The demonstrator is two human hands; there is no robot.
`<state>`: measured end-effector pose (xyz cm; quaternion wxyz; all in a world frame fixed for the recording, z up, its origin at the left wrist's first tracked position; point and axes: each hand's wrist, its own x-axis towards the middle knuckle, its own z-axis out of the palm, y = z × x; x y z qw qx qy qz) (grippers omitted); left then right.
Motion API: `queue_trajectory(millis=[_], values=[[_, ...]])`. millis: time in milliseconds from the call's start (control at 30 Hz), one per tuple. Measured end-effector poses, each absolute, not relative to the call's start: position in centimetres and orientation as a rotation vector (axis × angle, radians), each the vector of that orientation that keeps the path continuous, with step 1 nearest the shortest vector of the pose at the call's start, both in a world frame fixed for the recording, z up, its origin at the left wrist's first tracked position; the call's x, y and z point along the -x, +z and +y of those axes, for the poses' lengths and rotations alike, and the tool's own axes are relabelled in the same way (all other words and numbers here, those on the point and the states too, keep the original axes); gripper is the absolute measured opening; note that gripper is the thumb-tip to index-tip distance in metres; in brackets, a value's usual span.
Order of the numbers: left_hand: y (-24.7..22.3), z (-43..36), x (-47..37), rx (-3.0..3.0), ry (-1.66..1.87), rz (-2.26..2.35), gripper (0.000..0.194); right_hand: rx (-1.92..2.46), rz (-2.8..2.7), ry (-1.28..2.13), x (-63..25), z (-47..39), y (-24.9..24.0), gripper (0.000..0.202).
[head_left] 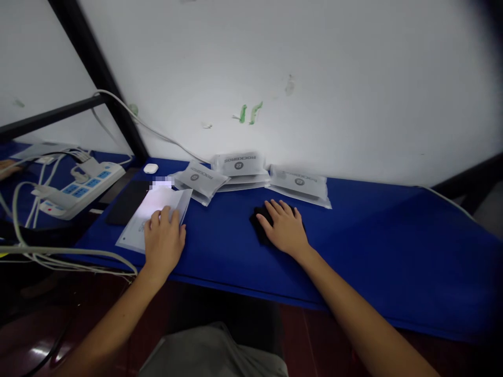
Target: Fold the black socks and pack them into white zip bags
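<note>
At my far left, another person's hand (10, 167) shows at the edge, over the neighbouring surface. The power strip (84, 188) lies there too, outside my working space, plugs in it and white cables (78, 254) looping towards my side; I judge that spot keeps it handy without crowding me. A flat dark item (128, 203) rests at the left end of my worktop (393, 246), partly beside the bag, with a small white case (150, 168) behind it, both out of my hands' way.

My left grip (164, 241) lies palm down on the near translucent bag (135, 230), fingers loosely bent and not closed around anything; their light weight seems enough to steady something so flat.

Against the wall, the left pouch (200, 179), the middle pouches (239, 166), which are stacked, and the right pouch (301, 184) make a row, printed faces showing. Pushed back like that, I think, they leave the front free.

My right grip (285, 228) is spread wide over the black folded item (261, 225), which sits in front of the pouches; I take the flat palm as a way to keep its layers together. The palm hides most of it, so I can't tell what it is.
</note>
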<state>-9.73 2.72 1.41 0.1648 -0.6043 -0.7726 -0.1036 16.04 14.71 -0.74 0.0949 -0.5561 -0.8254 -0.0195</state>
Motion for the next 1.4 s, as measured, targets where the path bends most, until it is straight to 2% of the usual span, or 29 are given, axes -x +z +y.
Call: queue_trajectory(millis=[633, 900, 1400], values=[[2.2, 1.9, 12.2, 1.486, -0.216, -2.253, 0.036, 1.620, -2.442, -0.012, -16.4, 14.5, -0.8, 0.058], [1.8, 1.9, 12.5, 1.502, -0.018, -2.308, 0.035, 1.614, -2.437, -0.019, -16.6, 14.4, -0.9, 0.058], [1.2, 2.3, 14.0, 1.452, -0.018, -2.388, 0.038, 1.638, -2.451, 0.006, -16.5, 14.3, -0.5, 0.056]])
